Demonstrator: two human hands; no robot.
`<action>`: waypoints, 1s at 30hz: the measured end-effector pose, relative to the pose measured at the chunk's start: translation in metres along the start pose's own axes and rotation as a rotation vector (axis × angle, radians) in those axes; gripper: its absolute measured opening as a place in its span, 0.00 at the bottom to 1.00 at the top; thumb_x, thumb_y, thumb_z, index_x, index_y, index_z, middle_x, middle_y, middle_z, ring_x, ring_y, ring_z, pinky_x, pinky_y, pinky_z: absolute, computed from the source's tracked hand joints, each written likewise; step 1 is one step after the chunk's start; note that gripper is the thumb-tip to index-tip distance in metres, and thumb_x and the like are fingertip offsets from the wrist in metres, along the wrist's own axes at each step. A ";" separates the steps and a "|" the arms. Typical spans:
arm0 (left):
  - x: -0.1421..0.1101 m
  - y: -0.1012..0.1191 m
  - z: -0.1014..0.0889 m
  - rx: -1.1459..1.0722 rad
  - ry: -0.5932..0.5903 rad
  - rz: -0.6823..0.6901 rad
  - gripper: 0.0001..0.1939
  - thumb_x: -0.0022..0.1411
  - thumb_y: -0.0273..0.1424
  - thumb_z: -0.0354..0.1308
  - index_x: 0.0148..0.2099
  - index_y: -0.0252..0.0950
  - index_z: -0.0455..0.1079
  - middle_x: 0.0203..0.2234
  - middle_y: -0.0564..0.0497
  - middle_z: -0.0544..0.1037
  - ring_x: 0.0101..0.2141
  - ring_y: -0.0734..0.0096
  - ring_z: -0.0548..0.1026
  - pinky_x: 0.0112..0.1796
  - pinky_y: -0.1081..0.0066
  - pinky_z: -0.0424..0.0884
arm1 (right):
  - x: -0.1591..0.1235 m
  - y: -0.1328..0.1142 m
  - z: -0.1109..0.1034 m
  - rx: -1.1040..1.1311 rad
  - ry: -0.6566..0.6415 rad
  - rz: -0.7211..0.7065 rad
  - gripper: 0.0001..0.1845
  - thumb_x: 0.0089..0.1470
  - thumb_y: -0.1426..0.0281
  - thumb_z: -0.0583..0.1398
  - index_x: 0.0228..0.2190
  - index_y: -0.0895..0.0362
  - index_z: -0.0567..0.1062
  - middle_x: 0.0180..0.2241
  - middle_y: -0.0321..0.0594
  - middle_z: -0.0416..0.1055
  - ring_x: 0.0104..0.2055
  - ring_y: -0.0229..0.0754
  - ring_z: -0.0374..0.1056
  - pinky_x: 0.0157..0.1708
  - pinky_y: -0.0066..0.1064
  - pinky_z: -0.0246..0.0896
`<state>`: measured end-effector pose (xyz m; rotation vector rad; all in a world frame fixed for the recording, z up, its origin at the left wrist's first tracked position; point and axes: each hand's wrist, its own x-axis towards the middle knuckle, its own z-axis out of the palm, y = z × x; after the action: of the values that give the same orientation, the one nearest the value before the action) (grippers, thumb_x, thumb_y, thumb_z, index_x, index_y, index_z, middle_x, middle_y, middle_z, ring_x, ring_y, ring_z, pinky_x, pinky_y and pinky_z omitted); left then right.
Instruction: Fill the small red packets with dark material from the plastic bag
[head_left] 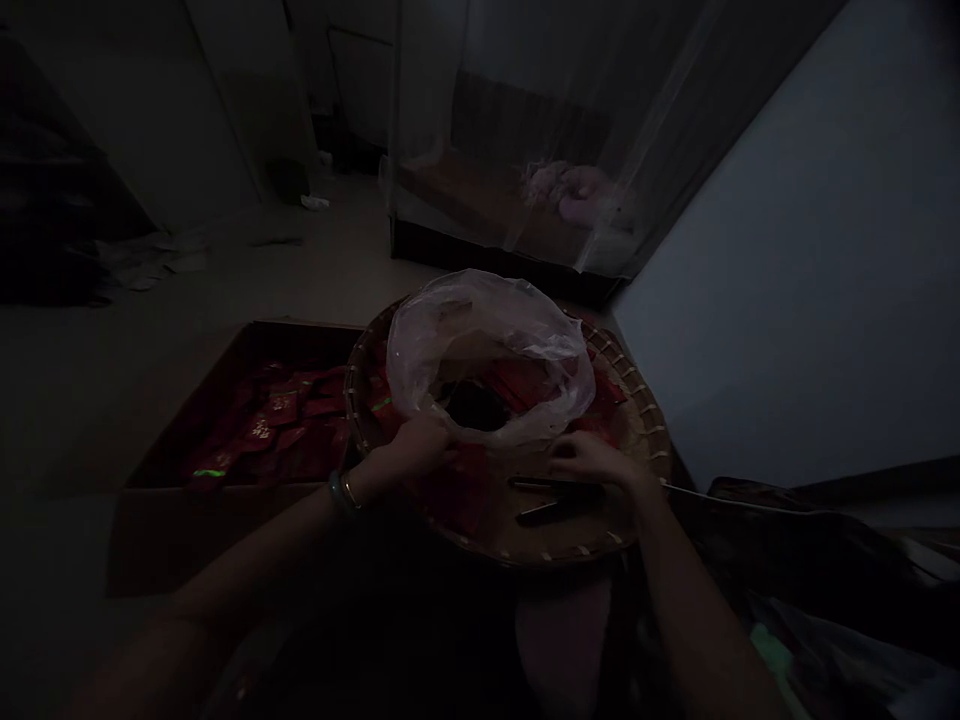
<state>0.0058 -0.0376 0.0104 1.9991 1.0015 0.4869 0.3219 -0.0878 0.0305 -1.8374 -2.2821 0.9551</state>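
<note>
Bag of translucent whitish plastic film (412, 365), mouth open upward, sits toward the far edge of a round tan tray with a lashed rim (657, 432). The bag obstructs the view of part of the tray; flat red packets (457, 495) lie at the tray's near-left edge. A dark two-armed tool (551, 510) lies near the tray's near-right edge. A brown cardboard box (202, 530), left of the tray, contains red packets with gold characters (262, 430). The room is dim: pale floor (330, 250), pale wall (795, 240) at right, net-draped bed (457, 190) beyond the tray. The left hand (416, 445) contacts the bag's near-left rim; the right hand (592, 460), fingers bent, is at its near-right rim, beside the tool. Whether either hand pinches the film cannot be determined.
</note>
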 end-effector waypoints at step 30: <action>0.081 0.008 0.007 -0.781 0.283 -0.011 0.13 0.56 0.32 0.55 0.41 0.29 0.74 0.34 0.47 0.78 0.36 0.66 0.74 0.40 0.69 0.69 | 0.088 -0.103 0.022 -0.160 0.807 -0.349 0.14 0.57 0.68 0.55 0.39 0.58 0.78 0.43 0.48 0.71 0.47 0.46 0.65 0.49 0.36 0.61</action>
<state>0.0634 0.0199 0.0112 1.2428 0.8072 0.9987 0.1983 -0.0275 0.0349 -1.4065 -2.0486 -0.0407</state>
